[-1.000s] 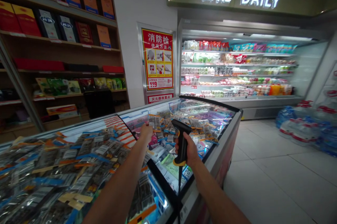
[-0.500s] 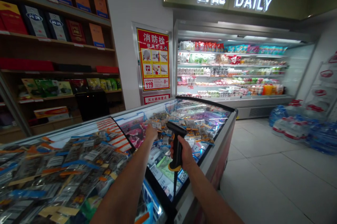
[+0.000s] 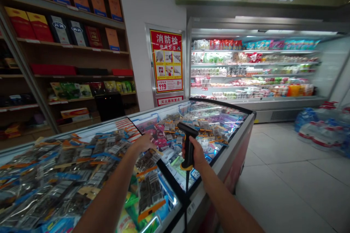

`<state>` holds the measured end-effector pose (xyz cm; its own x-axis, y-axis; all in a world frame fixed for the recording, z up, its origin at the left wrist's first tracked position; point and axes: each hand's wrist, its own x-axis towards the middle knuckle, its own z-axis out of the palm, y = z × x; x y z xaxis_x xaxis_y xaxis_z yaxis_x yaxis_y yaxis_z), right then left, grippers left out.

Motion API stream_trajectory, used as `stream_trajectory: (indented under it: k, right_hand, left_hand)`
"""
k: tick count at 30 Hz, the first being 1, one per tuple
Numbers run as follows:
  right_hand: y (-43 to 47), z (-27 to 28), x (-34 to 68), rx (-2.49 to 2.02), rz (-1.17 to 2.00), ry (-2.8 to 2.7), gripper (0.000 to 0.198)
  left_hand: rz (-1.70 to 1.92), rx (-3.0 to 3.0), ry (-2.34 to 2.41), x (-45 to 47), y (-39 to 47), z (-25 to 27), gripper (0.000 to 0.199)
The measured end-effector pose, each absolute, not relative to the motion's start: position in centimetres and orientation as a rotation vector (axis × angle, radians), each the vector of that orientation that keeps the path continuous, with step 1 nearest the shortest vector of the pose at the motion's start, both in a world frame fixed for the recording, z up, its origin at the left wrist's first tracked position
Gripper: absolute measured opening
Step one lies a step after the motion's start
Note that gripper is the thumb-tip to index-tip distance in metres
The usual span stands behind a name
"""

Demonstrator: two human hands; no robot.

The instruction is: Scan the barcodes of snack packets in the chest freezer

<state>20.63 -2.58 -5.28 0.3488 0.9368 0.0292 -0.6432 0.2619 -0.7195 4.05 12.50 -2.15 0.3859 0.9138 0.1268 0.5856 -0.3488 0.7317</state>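
My right hand (image 3: 199, 152) is wrapped around the grip of a black and yellow barcode scanner (image 3: 188, 149), held upright over the glass-topped chest freezer (image 3: 218, 169). Its cord runs down past the front rim. Over the dark divider, my left hand (image 3: 143, 143) is closed at the edge of a clear packet (image 3: 148, 159) with dark contents and a tan strip; the fingertips are partly hidden. Similar packets (image 3: 202, 127) lie heaped on the glass to the right of that hand. To its left spreads a larger pile of packets (image 3: 68, 167) with blue and orange edges.
Wooden shelves (image 3: 79, 47) with boxes and bags stand behind the freezer at the left. A fire hydrant poster (image 3: 168, 61) hangs on the wall. Farther back is a lit refrigerated display (image 3: 254, 69). Large water bottles (image 3: 319, 131) sit on the tiled floor (image 3: 284, 174) at the right.
My left hand has drawn back leftward from the far packets to the divider, now with a packet in it. My right hand still holds the scanner. The view has turned slightly left.
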Motion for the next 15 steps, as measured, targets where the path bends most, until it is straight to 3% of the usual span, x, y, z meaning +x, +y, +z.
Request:
stream_trajectory:
  k: [3,8,15]
  right_hand:
    - [-2.6,-5.4,20.4,-0.699,1.129,-0.513,0.031]
    - [-2.7,-5.5,20.5,-0.679,1.119,-0.515,0.031]
    - [-2.8,-5.5,20.5,-0.675,1.153,-0.51,0.031]
  left_hand:
    - [0.575,2.115,1.277,3.9,11.8,-2.2,0.022]
    - [0.584,2.094,1.22,4.5,11.6,-2.8,0.011]
    - [1.02,1.645,1.144,6.2,12.7,-3.8,0.003]
